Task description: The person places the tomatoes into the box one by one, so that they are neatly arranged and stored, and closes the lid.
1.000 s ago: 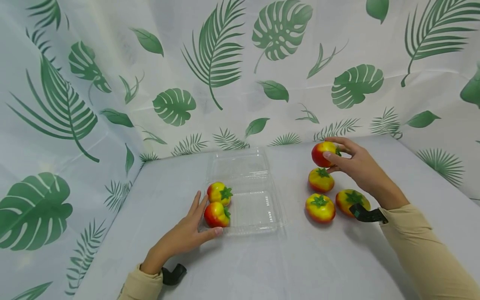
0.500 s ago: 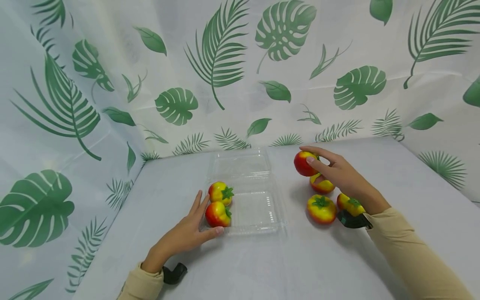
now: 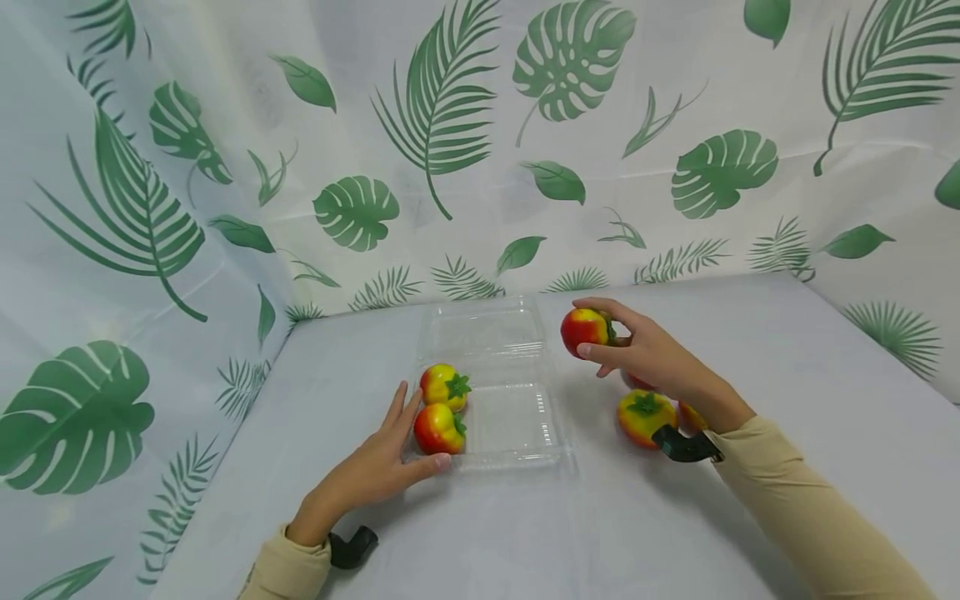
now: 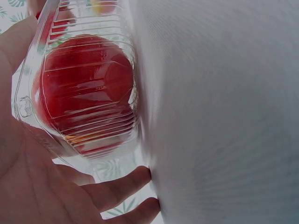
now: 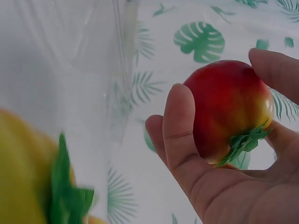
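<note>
My right hand grips a red-and-yellow persimmon above the table, thumb and fingers around its sides. In the right wrist view, the green leafy top of that persimmon faces the palm. A clear plastic clamshell box lies with its lid folded back. Two persimmons sit along its left side, one at the back and one in front. Spread along the box's left side and front corner is my left hand, its fingers nearly straight. The left wrist view shows a persimmon through the ribbed wall.
Beneath the right forearm a persimmon stands on the white table; others behind it are mostly hidden by the hand and wrist. The box's lid reaches toward the leaf-print curtain behind the table.
My right hand has carried its persimmon leftward and slightly nearer, from over the loose persimmons toward the box. The left hand has stayed at the box.
</note>
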Motion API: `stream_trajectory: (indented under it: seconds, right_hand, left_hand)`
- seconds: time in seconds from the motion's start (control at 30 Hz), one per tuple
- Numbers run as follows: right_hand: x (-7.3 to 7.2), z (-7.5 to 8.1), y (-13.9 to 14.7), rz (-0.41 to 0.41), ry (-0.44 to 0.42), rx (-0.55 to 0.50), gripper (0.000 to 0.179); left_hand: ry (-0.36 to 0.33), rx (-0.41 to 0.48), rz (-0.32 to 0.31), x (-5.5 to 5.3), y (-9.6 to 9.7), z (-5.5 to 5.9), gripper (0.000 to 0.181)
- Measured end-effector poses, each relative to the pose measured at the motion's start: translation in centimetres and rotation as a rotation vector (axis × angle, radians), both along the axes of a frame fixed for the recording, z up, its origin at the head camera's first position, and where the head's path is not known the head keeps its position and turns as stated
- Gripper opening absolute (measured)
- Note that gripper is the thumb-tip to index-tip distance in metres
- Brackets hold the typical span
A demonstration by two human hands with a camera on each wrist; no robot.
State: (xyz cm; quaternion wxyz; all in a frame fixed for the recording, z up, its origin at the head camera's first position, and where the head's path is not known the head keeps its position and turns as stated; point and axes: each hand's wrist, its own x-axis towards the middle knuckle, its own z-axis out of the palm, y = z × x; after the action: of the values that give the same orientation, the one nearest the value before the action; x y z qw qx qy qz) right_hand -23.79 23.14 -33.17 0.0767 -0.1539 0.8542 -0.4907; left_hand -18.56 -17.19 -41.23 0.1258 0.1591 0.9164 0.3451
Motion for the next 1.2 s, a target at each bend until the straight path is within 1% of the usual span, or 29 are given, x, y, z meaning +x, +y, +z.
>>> stream_trajectory:
  seconds: [0.33, 0.5, 0.73, 0.87, 1.0, 1.2]
  right_hand:
    - [-0.4, -0.3, -3.0, 0.127, 0.065, -0.055, 0.069]
    - [-0.6, -0.5, -4.6, 0.176, 0.080, -0.057, 0.068]
    - [-0.6, -0.6, -6.5, 0.223, 0.073, -0.054, 0.068]
    - [-0.7, -0.7, -7.4, 0.240, 0.070, -0.055, 0.069]
    - [-0.8, -0.7, -8.0, 0.237, 0.072, -0.056, 0.069]
    - [-0.9, -0.6, -8.6, 0.218, 0.109, -0.033, 0.069]
  left_hand:
    - [0.004, -0.002, 0.004, 0.0, -0.1, 0.0, 0.109]
    - [-0.001, -0.002, 0.009, -0.1, 0.0, 0.0, 0.109]
    - [-0.012, 0.000, 0.020, -0.1, 0.0, -0.1, 0.110]
    - [-0.012, -0.001, 0.024, -0.1, 0.1, -0.1, 0.110]
    - [-0.015, -0.008, 0.030, -0.1, 0.1, 0.0, 0.110]
    - [-0.017, -0.013, 0.032, -0.1, 0.1, 0.1, 0.111]
